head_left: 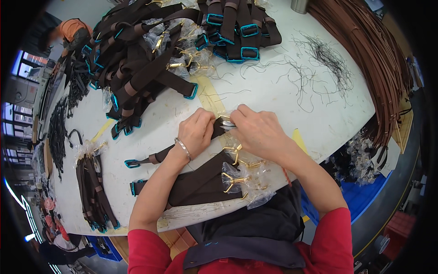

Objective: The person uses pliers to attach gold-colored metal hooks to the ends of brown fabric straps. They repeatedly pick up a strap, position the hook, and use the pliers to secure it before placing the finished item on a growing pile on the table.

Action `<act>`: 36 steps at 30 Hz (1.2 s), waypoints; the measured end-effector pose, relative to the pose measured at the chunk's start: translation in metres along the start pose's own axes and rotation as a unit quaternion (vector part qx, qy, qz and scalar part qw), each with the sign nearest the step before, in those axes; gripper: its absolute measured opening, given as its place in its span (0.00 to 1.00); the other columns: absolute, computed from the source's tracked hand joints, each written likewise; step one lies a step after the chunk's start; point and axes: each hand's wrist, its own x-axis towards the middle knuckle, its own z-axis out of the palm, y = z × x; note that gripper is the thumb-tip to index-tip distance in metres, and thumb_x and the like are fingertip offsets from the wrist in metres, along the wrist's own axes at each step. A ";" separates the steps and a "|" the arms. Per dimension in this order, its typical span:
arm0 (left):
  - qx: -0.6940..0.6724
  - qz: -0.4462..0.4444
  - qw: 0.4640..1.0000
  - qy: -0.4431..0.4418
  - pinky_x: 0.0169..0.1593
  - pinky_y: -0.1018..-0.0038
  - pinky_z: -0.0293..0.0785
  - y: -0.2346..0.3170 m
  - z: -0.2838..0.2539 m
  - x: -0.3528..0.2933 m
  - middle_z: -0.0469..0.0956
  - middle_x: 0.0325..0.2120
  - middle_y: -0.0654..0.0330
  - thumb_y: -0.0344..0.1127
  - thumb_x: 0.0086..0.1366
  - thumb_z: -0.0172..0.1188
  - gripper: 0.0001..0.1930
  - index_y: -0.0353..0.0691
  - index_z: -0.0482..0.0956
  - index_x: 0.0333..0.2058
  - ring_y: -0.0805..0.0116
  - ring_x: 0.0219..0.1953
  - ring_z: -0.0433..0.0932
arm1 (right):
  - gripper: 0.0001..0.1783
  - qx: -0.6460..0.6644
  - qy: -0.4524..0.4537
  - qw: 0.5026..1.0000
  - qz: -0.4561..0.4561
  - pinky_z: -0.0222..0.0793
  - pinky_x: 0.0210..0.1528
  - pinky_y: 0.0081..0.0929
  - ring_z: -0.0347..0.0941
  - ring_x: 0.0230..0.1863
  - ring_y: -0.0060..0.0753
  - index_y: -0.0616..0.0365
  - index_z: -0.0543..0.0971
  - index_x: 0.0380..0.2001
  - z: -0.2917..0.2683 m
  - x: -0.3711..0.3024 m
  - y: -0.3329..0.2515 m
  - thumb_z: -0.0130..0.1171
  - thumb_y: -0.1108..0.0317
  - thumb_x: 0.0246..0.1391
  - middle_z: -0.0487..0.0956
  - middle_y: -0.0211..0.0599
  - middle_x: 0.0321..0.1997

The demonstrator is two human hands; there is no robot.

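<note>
Where fingers (206, 120) pinch strap (163, 154), metal tool (227, 124) half-hidden

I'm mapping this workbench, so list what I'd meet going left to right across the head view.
Dark stringy bundle → small bunch of dark straps → left hand → right hand → long brown strips.

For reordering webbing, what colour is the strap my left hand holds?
The strap is dark brown, head view.
</note>
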 end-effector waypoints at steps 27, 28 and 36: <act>-0.248 -0.258 0.924 -0.138 0.26 0.73 0.71 0.009 -0.019 0.028 0.76 0.20 0.58 0.29 0.60 0.51 0.04 0.36 0.72 0.30 0.66 0.22 0.76 | 0.09 0.019 -0.002 1.000 -0.016 0.65 0.21 0.37 0.72 0.21 0.43 0.59 0.70 0.29 0.011 -0.016 -0.005 0.57 0.68 0.45 0.71 0.38 0.30; -0.323 -0.383 0.847 -0.179 0.27 0.76 0.72 0.022 -0.036 0.050 0.77 0.23 0.61 0.29 0.61 0.52 0.04 0.35 0.73 0.32 0.73 0.24 0.75 | 0.09 0.044 0.037 0.998 -0.038 0.65 0.19 0.35 0.71 0.19 0.40 0.60 0.70 0.28 0.013 -0.017 -0.001 0.57 0.69 0.44 0.71 0.37 0.27; -0.174 -0.104 0.942 -0.266 0.31 0.77 0.69 0.006 -0.041 0.054 0.72 0.25 0.63 0.25 0.50 0.57 0.07 0.36 0.71 0.30 0.75 0.27 0.70 | 0.15 0.552 0.122 0.744 0.357 0.61 0.23 0.17 0.64 0.22 0.15 0.63 0.74 0.36 -0.023 -0.015 0.041 0.59 0.64 0.48 0.71 0.27 0.28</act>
